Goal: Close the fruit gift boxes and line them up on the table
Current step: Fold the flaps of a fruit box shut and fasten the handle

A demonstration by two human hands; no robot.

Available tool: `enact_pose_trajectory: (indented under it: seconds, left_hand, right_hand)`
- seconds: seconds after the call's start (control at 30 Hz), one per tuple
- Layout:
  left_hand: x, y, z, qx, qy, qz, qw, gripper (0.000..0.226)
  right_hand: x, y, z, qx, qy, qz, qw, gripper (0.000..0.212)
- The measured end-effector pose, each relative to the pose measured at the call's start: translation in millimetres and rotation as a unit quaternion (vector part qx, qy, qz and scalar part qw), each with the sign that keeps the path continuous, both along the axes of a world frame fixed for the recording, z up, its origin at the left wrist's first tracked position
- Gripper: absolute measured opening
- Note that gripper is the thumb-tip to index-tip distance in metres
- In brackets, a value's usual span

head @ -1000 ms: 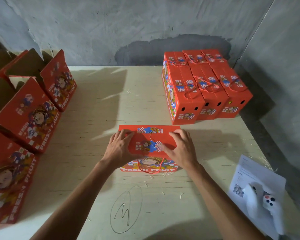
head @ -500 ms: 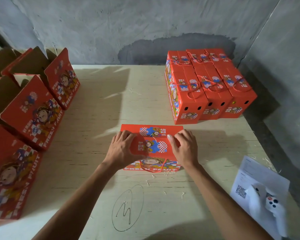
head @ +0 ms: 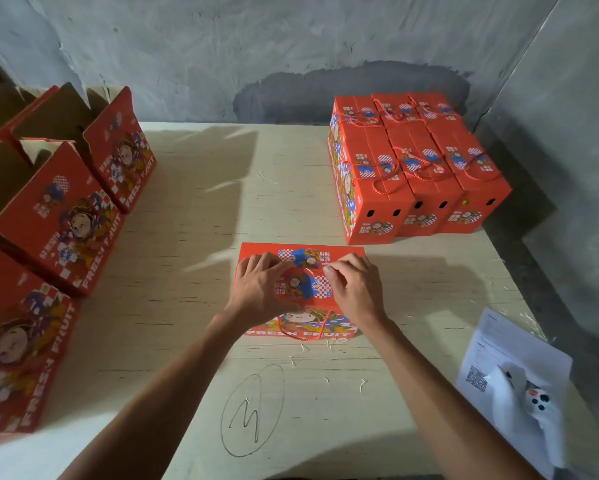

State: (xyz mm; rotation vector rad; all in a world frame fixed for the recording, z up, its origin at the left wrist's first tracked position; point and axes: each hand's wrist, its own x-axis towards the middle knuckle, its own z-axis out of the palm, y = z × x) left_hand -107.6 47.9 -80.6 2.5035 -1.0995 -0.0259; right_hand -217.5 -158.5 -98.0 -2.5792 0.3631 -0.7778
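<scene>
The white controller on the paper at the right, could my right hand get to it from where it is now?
Probably yes. The right hand rests on the box, and the bare table lies between it and the white controller.

Head view — downward, near table (head: 194,237)

A pale wooden table (head: 194,271) stands in the corner of a room, against a rough grey plastered back wall (head: 222,46) that bears a darker patch (head: 343,88) low down. A second grey wall (head: 568,116) closes the right side. Light falls from the left and casts long shadows over the tabletop, which carries a pencilled mark inside an oval (head: 251,410).
</scene>
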Motion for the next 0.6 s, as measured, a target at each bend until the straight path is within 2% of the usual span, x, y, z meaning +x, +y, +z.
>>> enact_pose_trajectory:
  seconds: [0.17,0.33,0.4,0.53,0.6]
  left_hand:
    - [1.6,0.0,-8.1,-0.046,0.001,-0.004,0.999,0.095]
    - [4.6,-0.2,-10.3,-0.015,0.038,-0.021,0.999,0.097]
    - [4.0,-0.9,-10.0,-0.008,0.019,-0.023,1.000,0.088]
    - [2.3,-16.6,-5.3,-0.051,0.036,0.030,0.998,0.041]
    - [2.4,-25.4,-4.6,-0.060,0.043,0.068,0.995,0.029]
  right_hand:
    - [0.8,1.1,-0.8,0.030,-0.003,-0.010,1.000,0.019]
    - [0.3,0.2,1.4,0.020,0.012,-0.011,1.000,0.018]
    - [0.6,0.3,2.7,0.017,0.024,-0.003,1.000,0.019]
    - [1.6,0.3,4.4,-0.004,0.066,0.005,0.998,0.022]
    - [4.2,-1.4,6.0,-0.013,0.089,0.005,0.996,0.024]
